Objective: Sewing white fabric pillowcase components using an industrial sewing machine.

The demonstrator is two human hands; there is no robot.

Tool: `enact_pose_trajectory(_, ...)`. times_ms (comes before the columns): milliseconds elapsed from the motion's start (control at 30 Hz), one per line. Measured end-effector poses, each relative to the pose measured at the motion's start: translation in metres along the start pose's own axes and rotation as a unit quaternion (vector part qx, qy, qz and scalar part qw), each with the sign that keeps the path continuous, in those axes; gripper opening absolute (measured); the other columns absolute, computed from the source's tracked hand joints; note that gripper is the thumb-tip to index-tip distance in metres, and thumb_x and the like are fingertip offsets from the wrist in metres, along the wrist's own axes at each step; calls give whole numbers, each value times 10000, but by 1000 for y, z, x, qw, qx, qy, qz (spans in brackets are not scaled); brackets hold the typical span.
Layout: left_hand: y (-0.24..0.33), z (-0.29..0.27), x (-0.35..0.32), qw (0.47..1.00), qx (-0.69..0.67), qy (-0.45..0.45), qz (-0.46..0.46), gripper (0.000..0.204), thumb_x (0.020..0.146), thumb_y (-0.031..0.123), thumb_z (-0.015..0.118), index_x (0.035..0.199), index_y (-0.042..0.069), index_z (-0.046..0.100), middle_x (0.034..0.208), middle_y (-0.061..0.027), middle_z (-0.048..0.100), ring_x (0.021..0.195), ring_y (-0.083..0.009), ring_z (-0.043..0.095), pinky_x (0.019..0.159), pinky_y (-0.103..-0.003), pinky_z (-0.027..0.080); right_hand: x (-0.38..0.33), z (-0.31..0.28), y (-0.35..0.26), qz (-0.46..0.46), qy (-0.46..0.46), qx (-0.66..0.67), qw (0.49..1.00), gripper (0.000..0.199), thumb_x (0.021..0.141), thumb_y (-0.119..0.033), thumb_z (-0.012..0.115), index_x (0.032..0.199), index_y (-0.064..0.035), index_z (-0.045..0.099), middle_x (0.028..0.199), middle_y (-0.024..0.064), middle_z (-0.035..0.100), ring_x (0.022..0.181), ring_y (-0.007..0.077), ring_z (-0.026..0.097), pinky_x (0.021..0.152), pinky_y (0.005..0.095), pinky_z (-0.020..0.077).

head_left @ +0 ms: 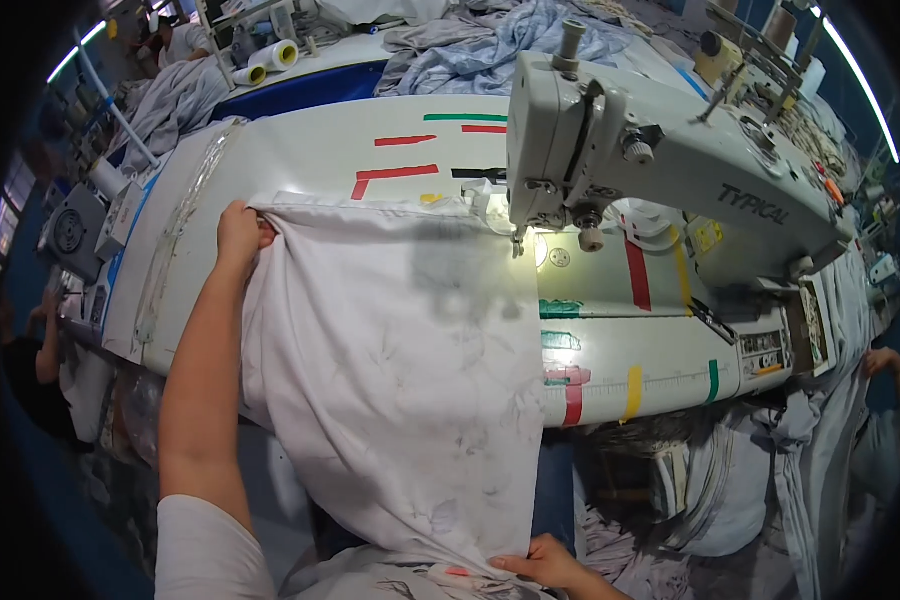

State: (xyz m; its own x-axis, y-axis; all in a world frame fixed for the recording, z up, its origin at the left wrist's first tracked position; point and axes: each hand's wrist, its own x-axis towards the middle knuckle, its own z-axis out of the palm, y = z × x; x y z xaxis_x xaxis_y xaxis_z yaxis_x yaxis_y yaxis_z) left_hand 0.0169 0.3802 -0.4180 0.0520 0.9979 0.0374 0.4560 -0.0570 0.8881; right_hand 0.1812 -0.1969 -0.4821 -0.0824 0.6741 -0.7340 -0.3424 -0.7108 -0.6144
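Note:
A pale fabric piece [400, 360] with a faint floral print lies over the sewing table and hangs down over its front edge to my lap. My left hand [243, 238] is closed on its far left corner, with the cloth bunched at the fingers. Low down near my lap, my right hand [550, 566] pinches the near right corner. The cloth's right edge runs straight down from beside the needle area of a white sewing machine [650, 150]. Its presser foot [519, 242] is lit and stands at the far right corner of the cloth.
Coloured tape strips [575, 400] mark the white tabletop [310, 140]. Crumpled fabric [520, 50] is heaped behind, near thread cones [282, 55]. More cloth [725, 490] hangs below the table at right. Other people's arms [48, 345] show at the far left and far right [885, 365].

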Motion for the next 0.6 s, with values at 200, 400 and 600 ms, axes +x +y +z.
enact_pose_trajectory(200,23,42,-7,972,105,-74,198,297,885,163,518,1123,-14,509,1047,-164,603,990,-275,587,861,-325,463,9,6,-34,-41,25,28,998,224,835,-126,709,967,54,691,889,46,703,774,90,611,676,243,486)
enact_pose_trajectory(400,75,43,-83,885,391,-117,223,538,842,280,642,1267,27,432,1351,-209,417,1269,-321,391,1009,-352,359,36,1,-31,-76,60,77,992,172,830,-86,709,959,28,700,874,41,699,765,90,609,674,238,486)
enact_pose_trajectory(600,47,78,-46,886,325,4,330,194,922,234,531,967,45,527,756,-218,632,691,-447,593,639,-519,465,50,-3,-38,-64,75,82,992,173,832,-93,713,956,27,700,891,47,703,781,91,614,687,248,491)
